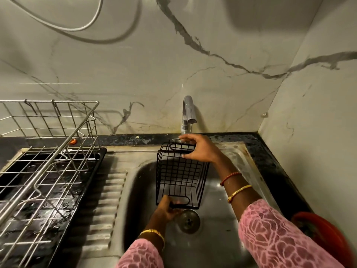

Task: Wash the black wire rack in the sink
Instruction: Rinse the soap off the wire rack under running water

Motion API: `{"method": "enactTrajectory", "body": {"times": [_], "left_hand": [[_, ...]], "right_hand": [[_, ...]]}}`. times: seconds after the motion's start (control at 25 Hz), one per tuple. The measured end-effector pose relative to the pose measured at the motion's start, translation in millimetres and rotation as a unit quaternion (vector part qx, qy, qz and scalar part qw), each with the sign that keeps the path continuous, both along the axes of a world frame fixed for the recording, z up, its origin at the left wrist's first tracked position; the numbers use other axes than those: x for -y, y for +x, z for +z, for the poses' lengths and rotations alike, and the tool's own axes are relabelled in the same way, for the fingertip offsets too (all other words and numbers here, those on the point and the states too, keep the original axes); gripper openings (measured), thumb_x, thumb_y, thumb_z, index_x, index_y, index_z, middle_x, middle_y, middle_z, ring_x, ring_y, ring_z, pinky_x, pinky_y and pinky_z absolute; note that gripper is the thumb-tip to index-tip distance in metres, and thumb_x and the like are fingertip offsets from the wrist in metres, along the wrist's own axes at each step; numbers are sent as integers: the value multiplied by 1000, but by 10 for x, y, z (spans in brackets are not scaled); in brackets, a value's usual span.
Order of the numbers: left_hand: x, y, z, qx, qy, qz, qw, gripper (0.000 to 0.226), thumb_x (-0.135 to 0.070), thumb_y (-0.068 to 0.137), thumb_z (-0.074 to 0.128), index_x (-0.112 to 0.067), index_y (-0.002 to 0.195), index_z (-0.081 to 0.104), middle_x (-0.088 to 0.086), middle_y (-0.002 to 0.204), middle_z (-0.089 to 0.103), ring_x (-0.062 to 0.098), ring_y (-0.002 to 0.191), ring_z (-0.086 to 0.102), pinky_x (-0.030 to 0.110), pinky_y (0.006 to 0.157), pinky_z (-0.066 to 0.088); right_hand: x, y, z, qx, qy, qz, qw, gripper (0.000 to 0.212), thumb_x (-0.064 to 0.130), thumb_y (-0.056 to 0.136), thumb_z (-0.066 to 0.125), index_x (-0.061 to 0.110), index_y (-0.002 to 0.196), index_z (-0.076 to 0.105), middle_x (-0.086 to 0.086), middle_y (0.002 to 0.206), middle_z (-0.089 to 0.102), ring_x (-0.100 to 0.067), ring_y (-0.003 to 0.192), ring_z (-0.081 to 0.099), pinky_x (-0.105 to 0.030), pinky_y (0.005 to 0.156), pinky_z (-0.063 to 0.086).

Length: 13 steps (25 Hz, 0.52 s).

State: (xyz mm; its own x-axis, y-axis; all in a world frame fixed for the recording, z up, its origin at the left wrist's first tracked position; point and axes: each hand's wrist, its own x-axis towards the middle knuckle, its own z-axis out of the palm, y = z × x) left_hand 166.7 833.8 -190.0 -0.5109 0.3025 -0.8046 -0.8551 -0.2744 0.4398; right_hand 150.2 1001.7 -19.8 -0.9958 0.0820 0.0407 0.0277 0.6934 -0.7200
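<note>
The black wire rack (pixel 180 175), a small basket with looped wire handles, hangs above the steel sink (pixel 139 182) under the tap (pixel 188 111). My right hand (pixel 199 149) grips its far top edge, fingers curled over the wire. My left hand (pixel 166 208) holds the near bottom edge by the wire loop, just above the round drain strainer (pixel 188 220). A thin trickle of water seems to fall from the spout behind my right hand.
A steel dish-drying rack (pixel 44 167) on a black tray (pixel 81 190) fills the ribbed drainboard at left. A dark counter (pixel 274 167) runs round the sink's back and right. A red rounded object (pixel 324 235) sits at lower right. Marble walls close the corner.
</note>
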Motion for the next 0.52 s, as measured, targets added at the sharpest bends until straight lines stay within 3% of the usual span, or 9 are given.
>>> {"method": "enactTrajectory", "body": {"times": [0.16, 0.36, 0.52], "left_hand": [[-93, -190, -18, -15, -25, -11, 1000, 34, -15, 96, 35, -7, 63, 41, 14, 72, 48, 27, 73, 50, 35, 60, 40], [-252, -247, -42, -13, -34, -53, 998, 29, -11, 93, 29, -9, 66, 38, 16, 77, 51, 22, 61, 40, 25, 47, 40], [-239, -193, -127, -5, -4, -28, 1000, 27, -4, 94, 29, 1, 82, 53, 15, 78, 62, 20, 64, 46, 21, 51, 41]], "right_hand": [[1, -114, 68, -31, 12, -9, 999, 57, 21, 64, 82, 28, 116, 61, 4, 118, 64, -11, 108, 58, -33, 97, 49], [102, -219, 242, -43, 79, 14, 996, 34, 22, 69, 78, 23, 101, 68, 4, 116, 65, -10, 107, 56, -22, 91, 46], [77, -226, 300, -22, 48, 11, 999, 30, 32, 68, 80, 21, 94, 69, 4, 111, 64, -10, 103, 55, -23, 85, 44]]}}
